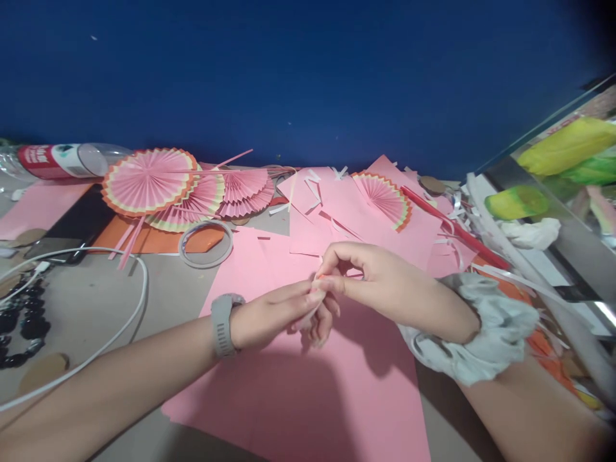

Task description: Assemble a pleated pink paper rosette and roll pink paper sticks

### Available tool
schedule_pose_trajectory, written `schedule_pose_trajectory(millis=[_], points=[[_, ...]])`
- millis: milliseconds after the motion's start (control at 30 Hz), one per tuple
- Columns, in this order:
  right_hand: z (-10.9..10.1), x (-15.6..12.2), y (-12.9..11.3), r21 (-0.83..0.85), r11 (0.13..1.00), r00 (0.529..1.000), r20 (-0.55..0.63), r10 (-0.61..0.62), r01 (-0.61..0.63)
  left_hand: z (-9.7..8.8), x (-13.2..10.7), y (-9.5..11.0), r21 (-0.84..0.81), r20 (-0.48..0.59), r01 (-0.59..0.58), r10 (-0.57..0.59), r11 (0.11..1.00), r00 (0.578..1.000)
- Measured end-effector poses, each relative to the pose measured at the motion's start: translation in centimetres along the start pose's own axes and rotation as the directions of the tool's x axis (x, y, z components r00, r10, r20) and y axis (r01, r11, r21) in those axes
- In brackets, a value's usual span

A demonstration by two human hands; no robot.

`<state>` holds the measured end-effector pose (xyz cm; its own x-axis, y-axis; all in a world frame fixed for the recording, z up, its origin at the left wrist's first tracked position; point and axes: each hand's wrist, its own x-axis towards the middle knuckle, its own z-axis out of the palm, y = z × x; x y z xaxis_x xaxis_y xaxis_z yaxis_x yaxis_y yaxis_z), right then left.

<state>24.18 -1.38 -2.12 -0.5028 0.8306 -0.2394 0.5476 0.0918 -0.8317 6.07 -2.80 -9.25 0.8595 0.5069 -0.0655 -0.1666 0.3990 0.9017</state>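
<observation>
- Blue panel (308, 77) across the background, dotted with a few pale specks, above a crowded grey-brown surface (166, 289).
- At centre, above a large pink sheet (298, 404): small pinkish-white piece (306, 319), between the fingers of left hand (279, 311) and right hand (360, 273), mostly covered by them; cannot tell its full shape.
- Right grip: narrow, thumb and forefinger pinched on the piece. Left grip: narrow too, closed about the same piece, touching the right fingertips.
- On left wrist, grey watch band (222, 326); on right, pale scrunchie (486, 327).
- At far left, clear plastic bottle (94, 159) on its side, with red-and-white label (36, 160); white lettering on the red part, too blurred to read.
- Beside the bottle, overlapping pleated pink fans (149, 183), some edged in yellow and orange; another pleated fan (385, 199) farther right, among pink paper and white strips.
- Before the left group, tape roll (205, 264), partly over an orange sheet (144, 236).
- Near the left edge, dark phone (74, 221), white cable (145, 282), black beads (33, 321).
- At right, red stick (452, 228) and yellow-green packages (568, 147); cannot make out any writing there.
</observation>
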Motion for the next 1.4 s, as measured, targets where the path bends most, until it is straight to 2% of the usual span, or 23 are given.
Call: schedule_pose_trajectory(millis=[67, 133, 267, 400, 567, 667, 733, 800, 933, 1033, 1200, 1300, 1400], points=[[-0.2, 0.3, 0.6, 0.104, 0.995, 0.997, 0.080, -0.011, 0.003, -0.3, 0.0, 0.0, -0.215, 0.073, 0.068, -0.053, 0.974, 0.996], [-0.2, 0.7, 1.2, 0.183, 0.983, 0.989, 0.143, -0.026, -0.001, -0.6, -0.1, -0.2, -0.351, 0.137, 0.124, -0.081, 0.928, 0.987], [0.4, 1.3, 1.7, 0.280, 0.960, 0.977, 0.205, -0.051, -0.009, -0.9, -0.1, -0.3, -0.442, 0.245, 0.201, -0.098, 0.874, 0.964], [1.1, 1.5, 2.1, 0.282, 0.960, 0.986, 0.160, -0.044, -0.003, -0.8, 0.0, -0.2, -0.488, 0.274, 0.244, -0.119, 0.838, 0.954], [1.9, 1.4, 2.0, 0.189, 0.982, 0.998, 0.058, 0.000, -0.011, -0.7, -0.1, -0.1, -0.526, 0.195, 0.201, -0.113, 0.826, 0.974], [2.3, 1.2, 1.4, 0.084, 0.996, 0.998, -0.059, -0.013, 0.018, -0.7, 0.0, 0.2, -0.532, 0.153, 0.190, -0.127, 0.825, 0.980], [2.4, 0.9, 0.9, -0.028, 0.999, 0.986, -0.167, -0.030, 0.025, -0.8, 0.1, 0.4, -0.532, 0.156, 0.207, -0.146, 0.821, 0.977], [2.3, 0.7, 0.5, -0.115, 0.993, 0.977, -0.209, -0.044, 0.021, -0.8, 0.1, 0.6, -0.540, 0.195, 0.248, -0.167, 0.804, 0.967], [1.7, 0.1, 0.0, -0.237, 0.972, 0.996, -0.089, -0.027, 0.005, -1.0, 0.0, 0.1, -0.499, 0.289, 0.342, -0.219, 0.796, 0.932], [2.0, -0.2, -0.4, -0.382, 0.924, 0.994, -0.085, -0.067, 0.030, -0.9, 0.0, -0.5, -0.390, 0.309, 0.402, -0.294, 0.828, 0.905], [3.4, -0.2, -0.3, -0.576, 0.802, 0.964, -0.085, -0.250, 0.158, -0.3, 0.2, -1.0, -0.324, 0.181, 0.354, -0.309, 0.877, 0.934], [4.1, -0.2, 0.0, -0.585, 0.794, 0.961, -0.086, -0.262, 0.164, -0.2, 0.4, -1.2, -0.360, 0.126, 0.328, -0.303, 0.873, 0.945], [4.8, -0.3, 0.1, -0.564, 0.810, 0.972, -0.056, -0.229, 0.158, -0.3, 0.4, -1.4, -0.378, 0.037, 0.234, -0.238, 0.896, 0.970]])
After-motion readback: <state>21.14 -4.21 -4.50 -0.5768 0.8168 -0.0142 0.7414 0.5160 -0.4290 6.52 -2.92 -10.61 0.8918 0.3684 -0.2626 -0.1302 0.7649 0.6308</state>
